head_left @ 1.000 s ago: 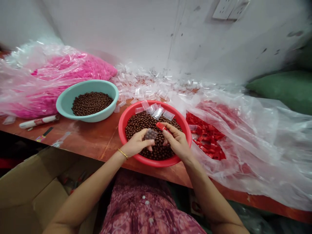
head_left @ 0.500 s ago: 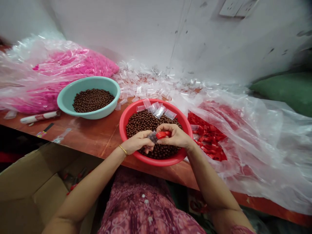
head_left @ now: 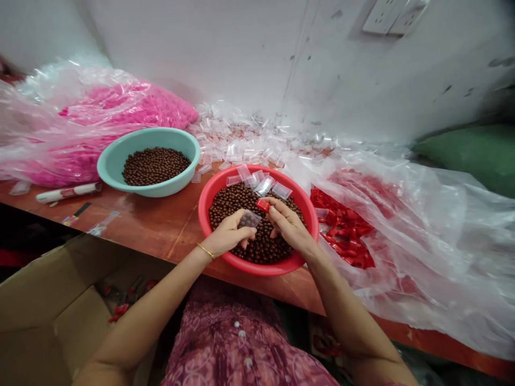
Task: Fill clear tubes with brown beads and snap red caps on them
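Note:
Over the red basin (head_left: pixel 205 236) of small brown balls (head_left: pixel 229 201), my left hand (head_left: pixel 231 230) is closed on a clear plastic case (head_left: pixel 250 218). Dark balls seem to show through its wall. My right hand (head_left: pixel 287 222) pinches a small red plastic cap (head_left: pixel 263 205) between thumb and fingers, just right of the case and apart from it. Several clear empty cases (head_left: pixel 264 186) lie on the balls along the basin's far side.
A teal basin (head_left: pixel 105 166) of brown balls stands left. Behind it is a bag of pink pieces (head_left: pixel 137 107). Loose clear cases (head_left: pixel 237 145) heap by the wall. Red parts (head_left: pixel 341 230) spill from a plastic bag (head_left: pixel 434 230) at right. An open cardboard box (head_left: pixel 36 300) sits below the table edge.
My right hand has drawn the red cap away from the clear case, up and slightly right. My left hand has stayed almost in place, still holding the case.

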### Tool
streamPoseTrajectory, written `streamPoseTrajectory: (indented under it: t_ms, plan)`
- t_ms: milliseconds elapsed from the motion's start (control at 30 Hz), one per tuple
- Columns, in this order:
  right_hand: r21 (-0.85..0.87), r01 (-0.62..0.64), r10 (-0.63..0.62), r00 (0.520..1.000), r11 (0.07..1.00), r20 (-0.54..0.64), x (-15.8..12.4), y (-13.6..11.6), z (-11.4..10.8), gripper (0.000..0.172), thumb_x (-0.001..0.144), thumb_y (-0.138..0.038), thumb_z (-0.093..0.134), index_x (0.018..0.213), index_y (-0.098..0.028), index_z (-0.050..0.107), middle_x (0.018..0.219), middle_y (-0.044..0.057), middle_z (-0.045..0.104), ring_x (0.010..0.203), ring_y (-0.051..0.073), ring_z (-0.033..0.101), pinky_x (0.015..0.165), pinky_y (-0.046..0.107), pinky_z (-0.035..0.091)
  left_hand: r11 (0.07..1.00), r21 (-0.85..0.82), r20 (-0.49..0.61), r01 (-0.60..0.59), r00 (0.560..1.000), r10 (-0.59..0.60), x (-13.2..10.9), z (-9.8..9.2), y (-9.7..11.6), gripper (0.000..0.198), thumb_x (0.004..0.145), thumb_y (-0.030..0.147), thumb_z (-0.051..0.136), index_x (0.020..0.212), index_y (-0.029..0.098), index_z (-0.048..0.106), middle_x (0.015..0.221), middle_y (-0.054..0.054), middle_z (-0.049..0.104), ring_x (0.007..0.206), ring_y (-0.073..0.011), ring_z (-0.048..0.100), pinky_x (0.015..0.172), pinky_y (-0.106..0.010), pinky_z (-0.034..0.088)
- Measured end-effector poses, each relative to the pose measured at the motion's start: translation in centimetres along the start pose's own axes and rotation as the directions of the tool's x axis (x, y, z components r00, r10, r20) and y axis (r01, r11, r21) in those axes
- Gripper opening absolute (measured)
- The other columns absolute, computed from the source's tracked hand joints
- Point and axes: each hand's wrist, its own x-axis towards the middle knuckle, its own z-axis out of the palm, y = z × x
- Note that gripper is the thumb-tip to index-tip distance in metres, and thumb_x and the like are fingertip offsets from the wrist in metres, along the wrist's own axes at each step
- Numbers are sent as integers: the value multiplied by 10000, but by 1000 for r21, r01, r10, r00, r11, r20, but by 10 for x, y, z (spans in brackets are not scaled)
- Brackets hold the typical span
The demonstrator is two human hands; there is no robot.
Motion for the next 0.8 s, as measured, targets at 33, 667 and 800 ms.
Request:
streamPoseTrajectory:
  t_ms: [33, 667, 800]
  plan:
    - [-65, 32, -33, 999, 997, -18, -2, 0, 3, 378, 864, -445, 436, 1164, -259, 570, 833, 5, 616, 515, 78, 472, 455, 207, 476, 999, 39, -19, -9, 1000, 10, 0, 0, -1, 186, 724, 277, 547, 839, 166, 452, 632, 53, 514, 449, -53, 443, 456, -197, 367]
    - [-405, 354, -363, 930, 843, 57, -17, -5, 30, 425, 901, -206, 368, 1316, -185, 458, 1194, 91, 606, 1068, 205, 588, 937, 399, 476, 974, 181, -229, -139, 957, 179, -2, 5, -6, 110, 596, 189, 540, 690, 159, 490, 607, 63, 457, 569, -74, 409, 535, -197, 326]
    - [-493, 456, -444, 884, 741, 149, -18, -1, 29, 497, 897, -174, 376, 1392, -199, 334, 1277, 112, 548, 1150, 194, 543, 974, 387, 458, 976, 171, -256, -134, 950, 176, -3, 5, -6, 101, 575, 200, 532, 646, 162, 471, 593, 64, 446, 566, -73, 400, 534, -197, 324]
